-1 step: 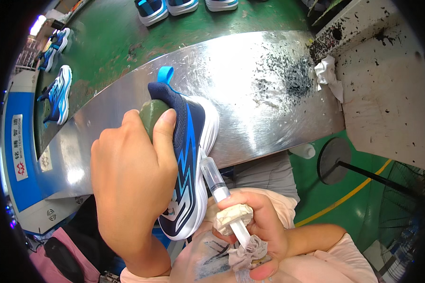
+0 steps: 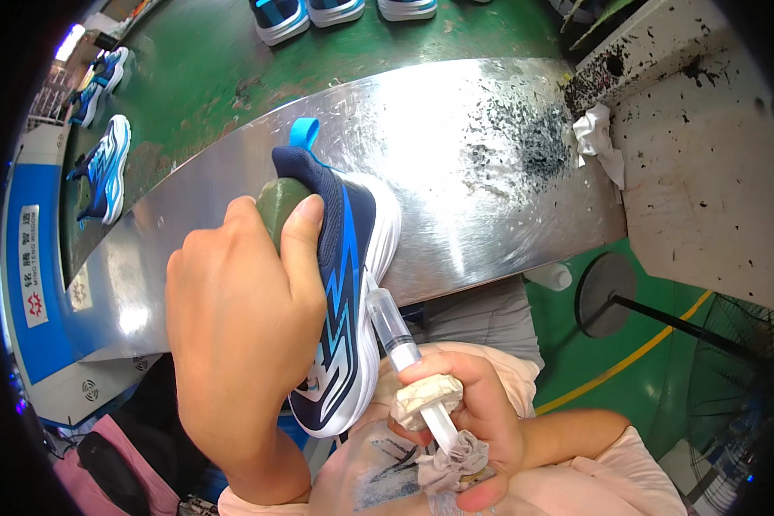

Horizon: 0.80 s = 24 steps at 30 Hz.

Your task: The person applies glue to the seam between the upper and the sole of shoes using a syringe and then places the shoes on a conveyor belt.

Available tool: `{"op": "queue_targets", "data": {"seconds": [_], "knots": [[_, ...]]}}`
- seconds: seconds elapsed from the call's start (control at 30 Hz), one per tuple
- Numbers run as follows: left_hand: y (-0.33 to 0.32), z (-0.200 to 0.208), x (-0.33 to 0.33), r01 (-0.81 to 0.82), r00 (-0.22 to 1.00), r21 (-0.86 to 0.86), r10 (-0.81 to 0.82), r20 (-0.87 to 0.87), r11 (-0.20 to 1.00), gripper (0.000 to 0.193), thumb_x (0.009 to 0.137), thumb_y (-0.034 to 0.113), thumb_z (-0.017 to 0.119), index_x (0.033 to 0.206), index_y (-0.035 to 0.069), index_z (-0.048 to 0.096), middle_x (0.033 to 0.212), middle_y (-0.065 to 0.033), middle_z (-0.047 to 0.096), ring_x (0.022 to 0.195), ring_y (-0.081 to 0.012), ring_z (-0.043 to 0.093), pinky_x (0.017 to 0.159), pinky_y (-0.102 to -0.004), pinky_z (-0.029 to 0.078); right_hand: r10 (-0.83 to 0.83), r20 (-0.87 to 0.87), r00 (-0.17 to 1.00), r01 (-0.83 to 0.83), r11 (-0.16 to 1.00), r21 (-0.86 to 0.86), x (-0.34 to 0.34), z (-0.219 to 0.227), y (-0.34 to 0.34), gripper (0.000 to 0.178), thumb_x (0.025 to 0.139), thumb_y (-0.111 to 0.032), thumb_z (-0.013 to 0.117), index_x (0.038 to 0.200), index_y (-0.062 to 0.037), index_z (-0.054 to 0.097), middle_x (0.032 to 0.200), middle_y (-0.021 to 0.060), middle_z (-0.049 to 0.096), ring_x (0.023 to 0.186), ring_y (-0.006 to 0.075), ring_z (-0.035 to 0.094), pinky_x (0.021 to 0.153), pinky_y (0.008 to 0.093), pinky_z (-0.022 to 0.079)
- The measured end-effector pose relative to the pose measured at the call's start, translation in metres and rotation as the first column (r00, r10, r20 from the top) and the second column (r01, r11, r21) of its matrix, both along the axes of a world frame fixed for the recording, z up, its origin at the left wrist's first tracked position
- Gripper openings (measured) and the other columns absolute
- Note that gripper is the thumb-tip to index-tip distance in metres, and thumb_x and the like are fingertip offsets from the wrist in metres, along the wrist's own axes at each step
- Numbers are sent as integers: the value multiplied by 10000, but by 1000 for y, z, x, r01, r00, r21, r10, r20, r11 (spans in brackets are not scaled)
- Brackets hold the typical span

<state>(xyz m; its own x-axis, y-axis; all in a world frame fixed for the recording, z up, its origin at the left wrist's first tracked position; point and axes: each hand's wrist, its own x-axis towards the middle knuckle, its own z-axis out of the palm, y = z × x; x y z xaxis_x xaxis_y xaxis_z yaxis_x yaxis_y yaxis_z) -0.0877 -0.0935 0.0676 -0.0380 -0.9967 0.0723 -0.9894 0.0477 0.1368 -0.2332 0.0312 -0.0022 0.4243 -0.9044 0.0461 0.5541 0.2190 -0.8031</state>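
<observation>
A blue and navy sneaker [image 2: 350, 211] with a white sole [image 2: 385, 225] is tilted in front of me, its blue heel loop pointing away. A green shoe last [image 2: 277, 205] fills its opening. My left hand [image 2: 248, 305] is closed round the last and the shoe's side, hiding part of the upper. Between the fingers of my right hand [image 2: 482, 413] is a clear syringe [image 2: 390, 322]. Its narrow tip meets the seam where upper and sole join, at the shoe's right side. Cream wrapping [image 2: 426, 401] surrounds the barrel's end, and crumpled greyish material [image 2: 452, 460] covers the plunger's end.
Under the shoe lies a shiny metal plate [image 2: 413, 112], stained dark at right. Beyond it is a green surface [image 2: 206, 69] with several sneakers [image 2: 105, 170]. White crumpled paper [image 2: 599, 144] rests by a spattered panel [image 2: 705, 163]. A black round-based stand [image 2: 608, 294] is at right.
</observation>
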Motion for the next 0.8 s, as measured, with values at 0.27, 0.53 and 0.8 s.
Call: {"op": "queue_targets", "data": {"seconds": [0.27, 0.53, 0.8], "knots": [[30, 2, 25, 180, 942, 9, -170, -291, 984, 533, 744, 209, 703, 1240, 76, 559, 1126, -227, 532, 1050, -401, 504, 862, -485, 413, -284, 287, 915, 77, 819, 568, -33, -2, -56, 852, 803, -777, 382, 1251, -54, 428, 640, -31, 371, 536, 99, 294, 477, 239, 275], [53, -26, 123, 587, 752, -292, -642, -151, 755, 269, 714, 143, 707, 969, 137, 621, 1080, -119, 635, 1069, -299, 609, 926, -459, 450, 292, 379, 878, -466, 703, 538, 29, 15, -156, 829, 845, -762, 307, 1229, -37, 428, 633, -46, 320, 507, 76, 224, 434, 221, 203], [114, -64, 118, 275, 928, -439, -355, -110, 855, 269, 822, 225, 674, 1050, 256, 535, 1084, -18, 629, 1040, -217, 624, 980, -387, 405, 576, -189, 795, -460, 777, 430, 64, 79, -157, 1054, 664, -858, 462, 1138, 83, 419, 768, 61, 487, 597, 79, 444, 530, 181, 340]]}}
